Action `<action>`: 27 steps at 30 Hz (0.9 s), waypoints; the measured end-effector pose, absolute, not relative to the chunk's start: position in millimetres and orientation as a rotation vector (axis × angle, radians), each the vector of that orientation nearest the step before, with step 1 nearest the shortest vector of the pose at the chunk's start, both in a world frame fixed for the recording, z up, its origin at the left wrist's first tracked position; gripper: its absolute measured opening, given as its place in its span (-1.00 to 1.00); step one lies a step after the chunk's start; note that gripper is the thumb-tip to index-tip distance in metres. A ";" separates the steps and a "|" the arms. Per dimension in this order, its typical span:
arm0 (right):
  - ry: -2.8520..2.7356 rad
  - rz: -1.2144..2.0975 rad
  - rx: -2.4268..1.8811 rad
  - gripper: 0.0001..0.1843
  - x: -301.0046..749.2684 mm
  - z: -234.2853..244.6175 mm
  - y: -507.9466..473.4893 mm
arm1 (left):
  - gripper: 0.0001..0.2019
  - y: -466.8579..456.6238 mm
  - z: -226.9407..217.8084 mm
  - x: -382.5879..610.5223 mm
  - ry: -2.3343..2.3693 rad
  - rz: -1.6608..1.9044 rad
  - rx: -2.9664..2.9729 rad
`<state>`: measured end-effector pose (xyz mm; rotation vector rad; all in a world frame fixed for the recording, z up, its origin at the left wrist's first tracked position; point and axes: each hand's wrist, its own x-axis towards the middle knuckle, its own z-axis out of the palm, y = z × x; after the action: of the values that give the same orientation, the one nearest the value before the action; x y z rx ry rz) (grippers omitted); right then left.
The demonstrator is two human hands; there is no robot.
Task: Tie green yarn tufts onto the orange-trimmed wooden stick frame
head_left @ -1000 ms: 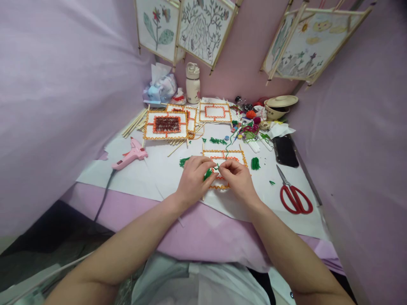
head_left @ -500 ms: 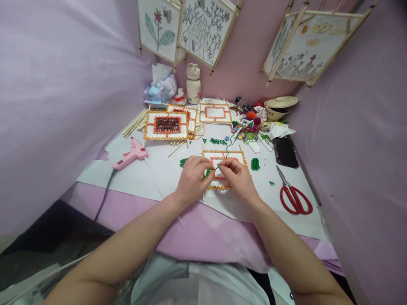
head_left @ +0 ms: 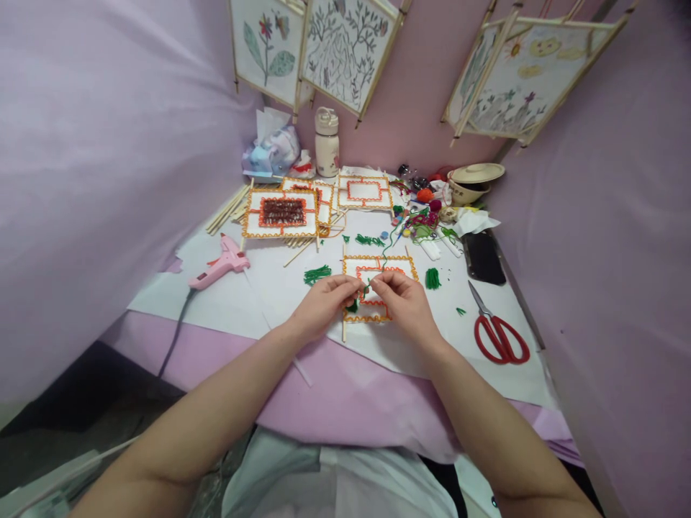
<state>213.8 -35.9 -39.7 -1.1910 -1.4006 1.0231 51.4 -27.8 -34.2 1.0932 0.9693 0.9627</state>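
Green yarn (head_left: 367, 289) runs between the fingertips of my two hands, and a strand of it trails up toward the pile at the back. My left hand (head_left: 330, 301) is closed in a pinch on the yarn. My right hand (head_left: 402, 298) pinches it too, a little to the right. Beneath both hands lies a stick frame edged with orange and yellow wavy cord (head_left: 380, 316), partly hidden by the fingers. Green yarn bundles lie on either side, one to the left (head_left: 317, 275) and one to the right (head_left: 432, 278).
Red-handled scissors (head_left: 499, 334) and a black phone (head_left: 484, 257) lie to the right. A pink glue gun (head_left: 221, 265) rests at left. Decorated frames (head_left: 281, 213), a bottle (head_left: 327, 144) and tangled coloured yarn (head_left: 426, 223) stand or lie behind. Lantern panels (head_left: 345, 54) hang above.
My left hand has turned and dropped slightly, uncovering more of the left green bundle. The yarn between the fingertips has shifted; my right hand stays nearly in place.
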 end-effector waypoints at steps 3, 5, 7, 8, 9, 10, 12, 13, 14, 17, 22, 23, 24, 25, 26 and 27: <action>-1.385 1.034 -1.189 -0.77 214.9 -40.3 -35.5 | -0.68 -27.3 -32.6 51.3 0.934 0.955 0.958; -1.387 1.038 -1.187 -0.78 215.2 -40.6 -35.5 | -0.66 -27.9 -31.8 51.4 0.929 0.945 0.950; -1.383 1.045 -1.180 -0.79 215.2 -41.0 -35.6 | -0.69 -28.6 -31.7 51.6 0.938 0.923 0.982; -1.379 1.049 -1.175 -0.78 215.1 -41.2 -35.6 | -0.71 -28.9 -31.8 51.7 0.944 0.910 1.002; -1.376 1.051 -1.173 -0.78 215.0 -41.3 -35.7 | -0.73 -29.1 -32.0 51.9 0.952 0.901 1.020; -1.373 1.051 -1.174 -0.77 214.9 -41.3 -35.7 | -0.74 -29.3 -32.3 52.0 0.959 0.896 1.033; -1.378 1.042 -1.186 -0.77 214.7 -40.9 -36.0 | -0.75 -29.3 -33.0 52.1 0.976 0.899 1.061; -1.386 1.033 -1.195 -0.77 214.4 -40.5 -36.2 | -0.76 -29.2 -33.4 52.1 0.987 0.912 1.079; -1.396 1.022 -1.204 -0.78 214.2 -40.0 -36.5 | -0.76 -29.0 -33.7 52.1 0.997 0.930 1.098; -1.428 0.993 -1.215 -0.80 213.2 -39.2 -37.2 | -0.79 -28.5 -35.0 51.6 1.008 0.961 1.151; -1.436 0.964 -1.220 -0.79 212.4 -41.0 -37.3 | -0.84 -28.1 -36.4 50.8 1.017 0.927 1.157; -1.435 0.960 -1.222 -0.79 212.4 -41.3 -37.3 | -0.84 -28.2 -36.2 50.7 1.019 0.916 1.150; -1.435 0.959 -1.220 -0.79 212.5 -41.3 -37.3 | -0.85 -28.2 -35.8 50.8 1.019 0.906 1.141; -1.435 0.961 -1.216 -0.79 212.6 -41.0 -37.4 | -0.84 -28.3 -35.2 51.0 1.018 0.897 1.130; -1.436 0.966 -1.211 -0.79 212.8 -40.5 -37.6 | -0.83 -28.5 -34.6 51.2 1.014 0.890 1.115; -1.435 0.972 -1.206 -0.79 213.1 -39.9 -37.7 | -0.82 -28.6 -33.9 51.4 1.008 0.888 1.096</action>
<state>213.1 -37.7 -39.9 -1.2064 -1.4346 0.9716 51.4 -28.6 -33.9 1.0963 1.0081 0.8879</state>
